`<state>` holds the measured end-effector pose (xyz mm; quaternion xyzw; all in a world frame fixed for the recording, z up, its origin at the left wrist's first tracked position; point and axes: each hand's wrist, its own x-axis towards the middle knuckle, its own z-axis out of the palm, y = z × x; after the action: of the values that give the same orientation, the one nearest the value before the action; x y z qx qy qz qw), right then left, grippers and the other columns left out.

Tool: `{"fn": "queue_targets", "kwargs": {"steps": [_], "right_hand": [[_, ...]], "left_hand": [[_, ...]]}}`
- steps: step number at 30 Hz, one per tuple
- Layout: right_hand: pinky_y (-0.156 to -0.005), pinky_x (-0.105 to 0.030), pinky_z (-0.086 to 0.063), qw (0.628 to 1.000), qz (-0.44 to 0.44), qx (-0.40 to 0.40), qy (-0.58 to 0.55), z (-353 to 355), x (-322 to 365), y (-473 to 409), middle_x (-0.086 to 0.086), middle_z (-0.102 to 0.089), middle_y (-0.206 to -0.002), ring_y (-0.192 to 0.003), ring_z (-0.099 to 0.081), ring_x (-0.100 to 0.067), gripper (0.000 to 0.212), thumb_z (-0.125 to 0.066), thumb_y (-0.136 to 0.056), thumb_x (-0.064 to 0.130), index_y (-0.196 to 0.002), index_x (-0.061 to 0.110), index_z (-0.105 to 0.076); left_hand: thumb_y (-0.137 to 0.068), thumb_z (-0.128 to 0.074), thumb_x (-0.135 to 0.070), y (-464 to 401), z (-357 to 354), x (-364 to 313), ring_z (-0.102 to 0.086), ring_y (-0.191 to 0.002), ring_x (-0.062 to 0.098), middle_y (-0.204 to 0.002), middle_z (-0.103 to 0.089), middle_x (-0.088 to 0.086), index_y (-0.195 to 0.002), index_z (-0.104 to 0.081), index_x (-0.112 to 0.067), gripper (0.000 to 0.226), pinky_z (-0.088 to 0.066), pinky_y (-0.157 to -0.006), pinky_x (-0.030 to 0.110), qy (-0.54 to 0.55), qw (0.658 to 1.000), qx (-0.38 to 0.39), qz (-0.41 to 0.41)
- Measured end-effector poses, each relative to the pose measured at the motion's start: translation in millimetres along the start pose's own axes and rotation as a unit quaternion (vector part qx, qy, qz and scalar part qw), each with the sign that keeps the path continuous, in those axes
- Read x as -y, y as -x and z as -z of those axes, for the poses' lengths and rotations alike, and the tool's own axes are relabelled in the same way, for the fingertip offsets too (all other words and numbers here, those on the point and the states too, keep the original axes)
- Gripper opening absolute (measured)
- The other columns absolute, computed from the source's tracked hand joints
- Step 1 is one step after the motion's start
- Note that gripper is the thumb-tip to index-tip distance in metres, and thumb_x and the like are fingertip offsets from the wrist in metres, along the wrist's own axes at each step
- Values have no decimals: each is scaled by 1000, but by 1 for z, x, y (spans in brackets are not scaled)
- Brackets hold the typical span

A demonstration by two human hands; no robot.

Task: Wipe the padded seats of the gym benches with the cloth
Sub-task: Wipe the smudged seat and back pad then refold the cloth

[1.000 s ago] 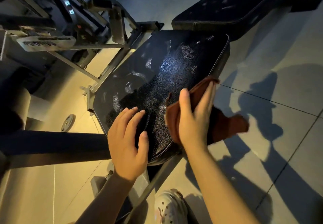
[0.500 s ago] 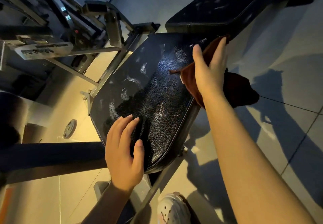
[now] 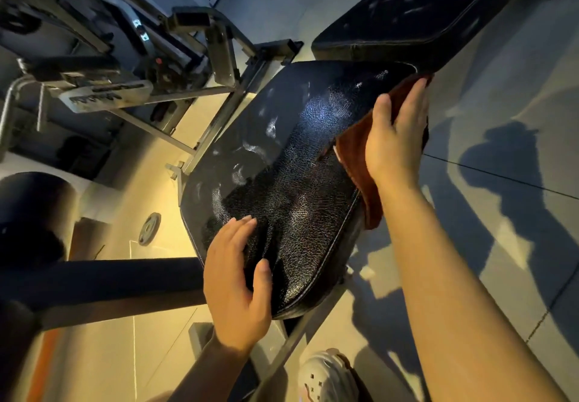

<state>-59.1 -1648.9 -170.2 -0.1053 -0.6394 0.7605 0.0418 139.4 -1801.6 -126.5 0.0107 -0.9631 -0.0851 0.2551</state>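
A black padded bench seat (image 3: 291, 163) with cracked, shiny leather and pale smears fills the middle of the view. My right hand (image 3: 394, 138) presses a reddish-brown cloth (image 3: 354, 160) flat against the seat's right edge, near its far corner, and part of the cloth hangs over the side. My left hand (image 3: 238, 282) rests flat on the seat's near left corner, fingers spread, holding nothing. A second black pad, the backrest (image 3: 416, 16), slopes away at the top right, just beyond the cloth.
A metal frame with an adjuster ladder (image 3: 103, 97) stands at the upper left. A dark padded roller (image 3: 103, 282) crosses the lower left. A small weight plate (image 3: 149, 229) lies on the tiled floor. My shoe (image 3: 326, 376) is below the seat.
My right hand has slid the cloth from the seat's near right side up along the right edge to the far corner. My left hand has stayed on the near corner.
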Motion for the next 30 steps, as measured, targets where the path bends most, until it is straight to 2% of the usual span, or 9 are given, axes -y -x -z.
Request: {"fn": "queue_targets", "kwargs": {"steps": [3,8,12,16,19,21,25,30], "right_hand": [[-119,-27,-2,1000,-5,11,-8,4,0,-17,-9,-6,-164,-151,-5,-20,66,-39,-104,31,-156,7,-5],[-120,-22,-2,998,-20,6,-53,-3,-12,73,-11,-7,-163,-150,-7,-18,78,-37,-92,43,-155,5,-9],[-116,-13,1,998,-33,19,-44,-6,-14,119,-4,-2,-164,-150,-4,-12,80,-35,-91,47,-155,10,-5],[-118,-22,-2,998,-45,9,-30,-3,-14,59,-6,-2,-165,-150,-3,-15,78,-41,-99,48,-156,9,-4],[-121,-30,-7,997,-67,-6,-41,-2,-5,-5,-10,-6,-164,-151,-7,-20,79,-43,-100,49,-156,5,-7],[-122,-32,-9,997,-59,-15,-43,-1,-4,-17,-11,-8,-164,-151,-8,-20,80,-44,-99,51,-156,6,-10],[-115,-18,-4,999,-34,-12,-39,0,-12,35,-10,-9,-164,-150,-9,-19,81,-45,-97,54,-155,6,-14],[-121,-23,-5,999,-1,11,-30,-8,-14,120,-6,-7,-164,-150,-7,-13,92,-40,-88,64,-156,9,-10]], "left_hand": [[-100,-31,-46,0,0,2,-43,-134,17,-136,-49,-8,-135,-46,-25,43,-36,-110,46,-9,1000,1,-5],[-95,-38,-35,2,-2,0,-43,-133,14,-134,-51,-6,-132,-48,-25,40,-35,-110,44,-3,1000,-15,15],[-95,-38,-39,4,-2,1,-45,-131,17,-134,-49,-8,-133,-46,-29,40,-35,-109,48,-3,1000,-14,27],[-99,-30,-54,3,-2,0,-46,-130,20,-135,-46,-15,-133,-47,-26,47,-36,-108,48,-8,1000,-10,27],[-99,-30,-54,3,-2,1,-46,-130,19,-135,-45,-16,-132,-47,-26,47,-36,-109,46,-6,1000,-12,22],[-99,-30,-53,3,-2,3,-45,-130,19,-135,-46,-14,-132,-47,-26,46,-36,-109,46,-4,1000,-11,12],[-99,-33,-51,2,-2,2,-45,-131,19,-135,-48,-13,-133,-48,-25,45,-36,-109,48,2,1000,-10,13],[-99,-35,-45,1,-2,-1,-43,-133,14,-137,-49,-12,-135,-48,-23,44,-33,-112,34,-6,1000,-7,12]]}}
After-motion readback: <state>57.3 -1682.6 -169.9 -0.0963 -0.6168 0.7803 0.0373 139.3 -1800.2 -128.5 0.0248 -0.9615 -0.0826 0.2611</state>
